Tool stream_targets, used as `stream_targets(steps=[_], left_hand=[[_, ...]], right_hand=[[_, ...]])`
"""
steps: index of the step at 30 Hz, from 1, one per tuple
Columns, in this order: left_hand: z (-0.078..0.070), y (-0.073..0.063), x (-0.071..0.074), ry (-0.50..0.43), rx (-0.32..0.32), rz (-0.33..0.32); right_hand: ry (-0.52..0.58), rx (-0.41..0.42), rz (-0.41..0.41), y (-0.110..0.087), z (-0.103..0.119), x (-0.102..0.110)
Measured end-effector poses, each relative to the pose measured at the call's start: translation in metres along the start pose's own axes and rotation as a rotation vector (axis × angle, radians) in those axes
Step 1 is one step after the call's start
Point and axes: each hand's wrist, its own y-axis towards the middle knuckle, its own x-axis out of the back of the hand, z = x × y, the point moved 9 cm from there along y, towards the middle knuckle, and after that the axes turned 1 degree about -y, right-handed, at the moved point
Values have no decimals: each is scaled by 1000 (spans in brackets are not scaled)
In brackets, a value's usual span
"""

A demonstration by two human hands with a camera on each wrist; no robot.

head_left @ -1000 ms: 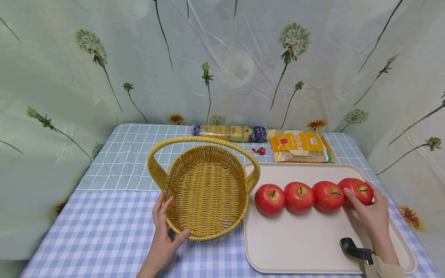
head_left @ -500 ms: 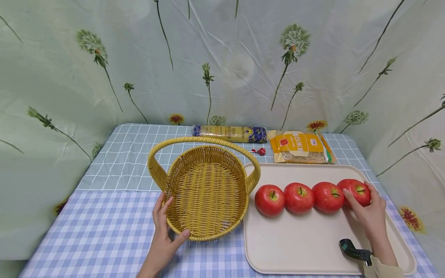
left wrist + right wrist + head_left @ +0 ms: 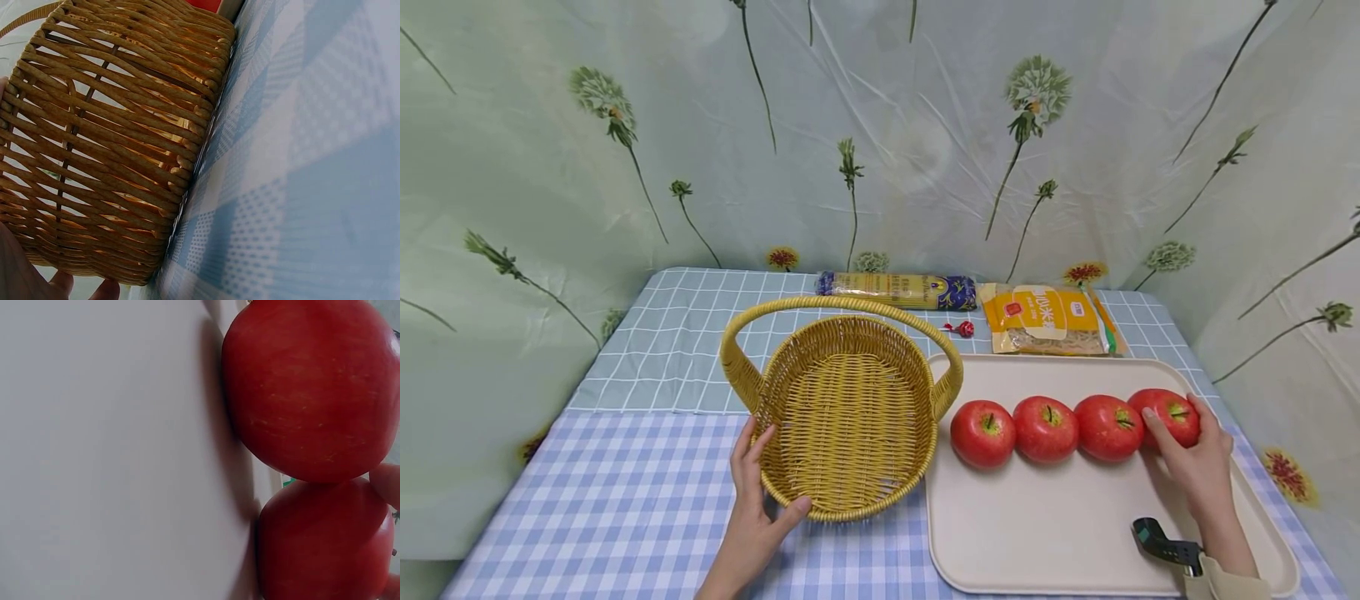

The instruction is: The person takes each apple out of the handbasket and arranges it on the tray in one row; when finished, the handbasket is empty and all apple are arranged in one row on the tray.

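A yellow wicker basket (image 3: 846,433) with one tall hoop handle stands upright on the cloth. My left hand (image 3: 751,508) holds its near-left side, thumb on the rim and fingers against the wall; fingertips (image 3: 106,289) also touch the basket's outside in the left wrist view. Several red apples stand in a touching row on a beige tray (image 3: 1052,533). The rightmost apple (image 3: 1167,410) is gripped by my right hand (image 3: 1198,458), thumb on its left and fingers round its right side. It still touches the neighbouring apple (image 3: 1108,427) and rests on the tray.
Behind the basket lies a long noodle pack (image 3: 895,290). Beside it are a small red-wrapped lollipop (image 3: 962,329) and an orange food bag (image 3: 1048,319) near the tray's far rim. A floral curtain (image 3: 917,150) hangs behind the table.
About a second ago, my right hand and the rightmost apple were slightly farther right; they shifted a little left, then stayed. My left hand and the basket look unmoved.
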Motion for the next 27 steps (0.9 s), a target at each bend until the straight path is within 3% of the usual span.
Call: stream_targets(steps=[8, 19, 27], left_hand=[[3, 0, -1, -3, -2, 16], [3, 2, -1, -6, -10, 23], [5, 3, 2, -8, -29, 2]], right_hand=[[26, -18, 22, 1, -2, -1], [-12, 36, 28, 3, 4, 3], [-2, 103, -141, -4, 16, 17]])
